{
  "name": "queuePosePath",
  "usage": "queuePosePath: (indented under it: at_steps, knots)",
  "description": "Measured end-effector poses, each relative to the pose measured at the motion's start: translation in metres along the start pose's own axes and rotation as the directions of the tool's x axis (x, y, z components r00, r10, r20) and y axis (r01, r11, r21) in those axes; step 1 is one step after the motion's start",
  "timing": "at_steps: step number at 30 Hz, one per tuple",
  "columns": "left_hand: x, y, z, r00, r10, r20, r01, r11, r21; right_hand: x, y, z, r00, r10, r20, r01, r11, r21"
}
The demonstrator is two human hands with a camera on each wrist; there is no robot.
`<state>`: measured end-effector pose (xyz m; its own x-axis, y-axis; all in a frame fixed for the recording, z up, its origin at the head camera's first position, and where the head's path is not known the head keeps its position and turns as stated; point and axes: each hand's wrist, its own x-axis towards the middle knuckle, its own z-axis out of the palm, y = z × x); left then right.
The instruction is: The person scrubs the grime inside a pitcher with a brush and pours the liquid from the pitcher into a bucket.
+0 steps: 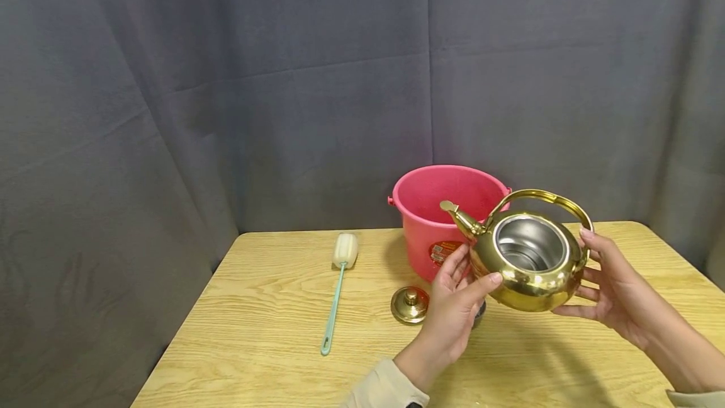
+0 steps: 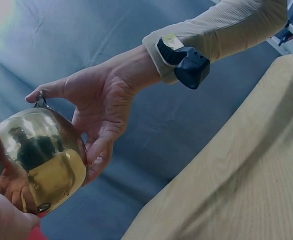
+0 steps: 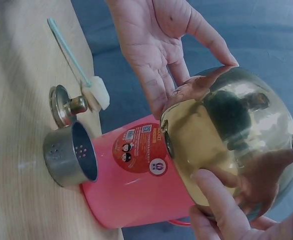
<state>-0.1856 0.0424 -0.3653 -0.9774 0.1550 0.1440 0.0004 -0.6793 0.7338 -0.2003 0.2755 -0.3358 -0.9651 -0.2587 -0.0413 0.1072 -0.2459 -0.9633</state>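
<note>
A shiny gold teapot (image 1: 532, 291) with a steel inside is held up, lidless and tilted so that its mouth faces me. On the spout side my left hand (image 1: 453, 310) grips the body, thumb on top near the rim. At the other side my right hand (image 1: 614, 288) holds it, thumb at the base of the arched handle and fingers around the underside. The right wrist view shows the pot's bottom, with the left hand (image 3: 159, 47) beside it. Its gold lid (image 1: 410, 305) lies on the table, next to a metal strainer cup (image 3: 69, 155) mostly hidden in the head view.
A pink bucket (image 1: 421, 238) stands behind the teapot, its red label partly covered. To the left, a bottle brush (image 1: 335, 307) with a white sponge head and green handle lies on the wooden table (image 1: 255, 332). Grey curtain (image 1: 317, 112) hangs behind.
</note>
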Motion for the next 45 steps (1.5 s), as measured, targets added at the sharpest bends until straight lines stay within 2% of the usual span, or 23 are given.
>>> queuePosePath:
  at_steps: [7,15,21,26,33,39,45]
  knots:
    - [-0.003,-0.016,0.005,0.999,0.023,-0.046,-0.026,0.997,-0.068,-0.004,0.008,-0.011,0.999,0.022,-0.031,-0.021,1.000,0.009]
    - [-0.009,-0.037,0.015,0.990,0.040,-0.137,-0.047,0.998,-0.046,-0.010,0.013,-0.032,0.999,0.041,-0.036,-0.041,0.999,-0.005]
    - [-0.011,-0.052,0.022,0.985,0.023,-0.168,-0.030,0.999,-0.042,-0.017,0.016,-0.045,0.994,0.096,-0.060,-0.098,0.994,-0.038]
    - [-0.010,-0.065,0.025,0.983,0.033,-0.178,-0.039,0.999,-0.027,-0.020,0.021,-0.054,0.988,0.136,-0.076,-0.140,0.989,-0.054]
    - [-0.014,-0.079,0.021,0.979,-0.020,-0.205,0.033,0.998,0.062,-0.021,0.030,-0.063,0.968,0.238,-0.076,-0.247,0.959,-0.141]
    - [-0.013,-0.088,0.018,0.983,-0.025,-0.179,0.053,0.988,0.148,-0.020,0.038,-0.071,0.956,0.279,-0.088,-0.288,0.949,-0.128]
    - [-0.006,-0.101,0.019,0.980,-0.061,-0.188,0.089,0.986,0.144,-0.016,0.049,-0.090,0.945,0.313,-0.091,-0.321,0.943,-0.092]
